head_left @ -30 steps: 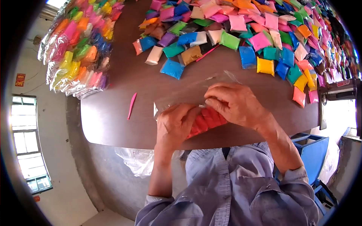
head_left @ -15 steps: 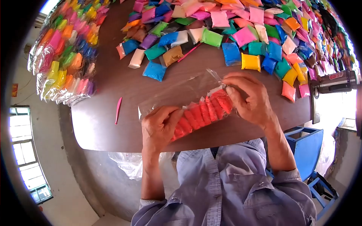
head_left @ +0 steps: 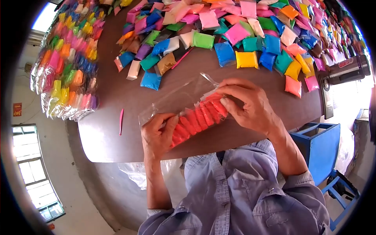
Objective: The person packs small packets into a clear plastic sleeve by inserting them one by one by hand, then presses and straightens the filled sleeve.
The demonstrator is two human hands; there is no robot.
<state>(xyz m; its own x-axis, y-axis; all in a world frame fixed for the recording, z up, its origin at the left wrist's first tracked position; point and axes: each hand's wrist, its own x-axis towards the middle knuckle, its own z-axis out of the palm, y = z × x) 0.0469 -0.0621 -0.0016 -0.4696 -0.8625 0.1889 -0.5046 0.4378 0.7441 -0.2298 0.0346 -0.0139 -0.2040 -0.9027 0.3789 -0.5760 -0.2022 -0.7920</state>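
Observation:
Between my hands, just above the table's near edge, is a clear plastic bag (head_left: 172,100) holding a row of red packets (head_left: 197,120). My left hand (head_left: 158,133) grips the bag's left end, thumb pressed against the fingers. My right hand (head_left: 248,103) pinches the right end between thumb and fingers. The bag's transparent film spreads beyond the red row, away from me, and one corner sticks up by my right fingers. What lies under my fingertips is hidden.
Many colourful small packets (head_left: 203,40) are heaped across the far side of the brown table (head_left: 105,137). Filled clear bags (head_left: 62,90) are stacked at left. A pink stick (head_left: 121,122) lies nearby. At right are a dark metal device (head_left: 348,68) and a blue stool (head_left: 319,147).
Both hands and the bag of red packets have shifted slightly left in view, while the camera view has tilted a little. The grip on both ends looks the same.

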